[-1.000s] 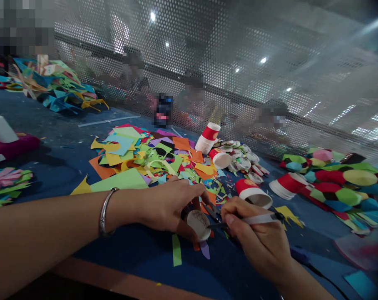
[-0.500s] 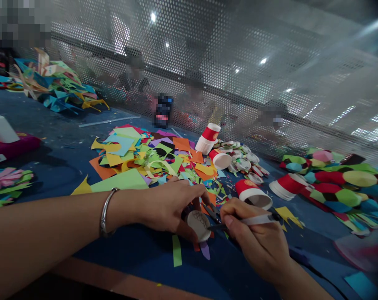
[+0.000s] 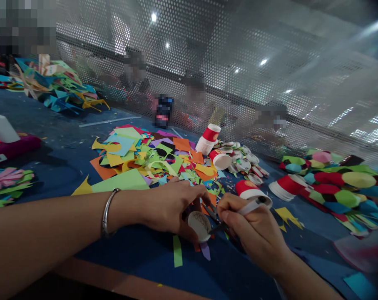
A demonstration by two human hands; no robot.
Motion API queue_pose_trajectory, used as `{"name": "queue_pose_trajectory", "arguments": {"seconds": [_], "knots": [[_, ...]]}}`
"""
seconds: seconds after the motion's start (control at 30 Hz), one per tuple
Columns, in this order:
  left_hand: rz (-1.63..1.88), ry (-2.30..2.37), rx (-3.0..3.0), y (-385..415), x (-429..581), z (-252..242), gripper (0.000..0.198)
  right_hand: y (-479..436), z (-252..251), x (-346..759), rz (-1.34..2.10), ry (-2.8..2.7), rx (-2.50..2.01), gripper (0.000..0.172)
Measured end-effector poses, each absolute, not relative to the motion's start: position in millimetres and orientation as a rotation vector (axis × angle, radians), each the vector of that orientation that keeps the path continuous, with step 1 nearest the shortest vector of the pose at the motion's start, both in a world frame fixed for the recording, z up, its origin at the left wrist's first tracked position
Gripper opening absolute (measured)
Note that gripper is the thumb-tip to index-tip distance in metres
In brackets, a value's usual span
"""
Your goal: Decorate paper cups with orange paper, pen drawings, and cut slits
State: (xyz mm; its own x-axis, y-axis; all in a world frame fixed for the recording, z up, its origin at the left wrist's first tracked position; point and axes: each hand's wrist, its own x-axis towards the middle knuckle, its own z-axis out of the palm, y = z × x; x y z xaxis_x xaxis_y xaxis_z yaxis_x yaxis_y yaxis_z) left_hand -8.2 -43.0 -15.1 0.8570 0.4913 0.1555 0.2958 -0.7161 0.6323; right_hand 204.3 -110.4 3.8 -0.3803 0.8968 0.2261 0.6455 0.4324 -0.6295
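My left hand (image 3: 173, 206), with a silver bangle on the wrist, is closed around a white round paper cup bottom (image 3: 199, 227). Dark scalloped lines are drawn along its upper and right edge. My right hand (image 3: 249, 231) grips a pen (image 3: 247, 207) with a white barrel, its dark tip at the right rim of the cup bottom. Between the hands lies a grey metal tool (image 3: 212, 212) like scissors, partly hidden. A green paper strip (image 3: 177, 251) and a purple scrap (image 3: 205, 251) show just below the cup bottom.
Beyond my hands spreads a heap of coloured paper scraps (image 3: 129, 150). Red and white paper cups (image 3: 289, 186) and a pile of cut cup bottoms (image 3: 243, 160) sit to the right. Colourful paper crafts (image 3: 339, 193) lie far right. A perforated metal panel (image 3: 182, 54) stands behind.
My right hand has shifted slightly left and the pen has tilted steeper, its tip lower along the rim. The drawn line reaches farther down the right side. My left hand keeps its hold.
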Motion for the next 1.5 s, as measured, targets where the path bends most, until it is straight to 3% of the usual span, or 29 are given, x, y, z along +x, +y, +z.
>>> {"name": "queue_pose_trajectory", "arguments": {"seconds": [0.33,1.1,1.4,1.5], "knots": [[0.431,0.587,2.441,-45,-9,-11,0.051,-93,24,186,0.709,-2.320,-1.300,0.023],[0.443,0.699,2.446,-52,-7,-4,0.062,-99,7,218,0.707,-1.905,-1.335,0.024],[0.417,0.644,2.534,-54,-7,-4,0.055,-97,6,218,0.757,-1.944,-1.355,0.036],[0.414,0.665,2.535,-55,-8,-3,0.067,-97,6,217,0.787,-1.953,-1.343,0.037]]}}
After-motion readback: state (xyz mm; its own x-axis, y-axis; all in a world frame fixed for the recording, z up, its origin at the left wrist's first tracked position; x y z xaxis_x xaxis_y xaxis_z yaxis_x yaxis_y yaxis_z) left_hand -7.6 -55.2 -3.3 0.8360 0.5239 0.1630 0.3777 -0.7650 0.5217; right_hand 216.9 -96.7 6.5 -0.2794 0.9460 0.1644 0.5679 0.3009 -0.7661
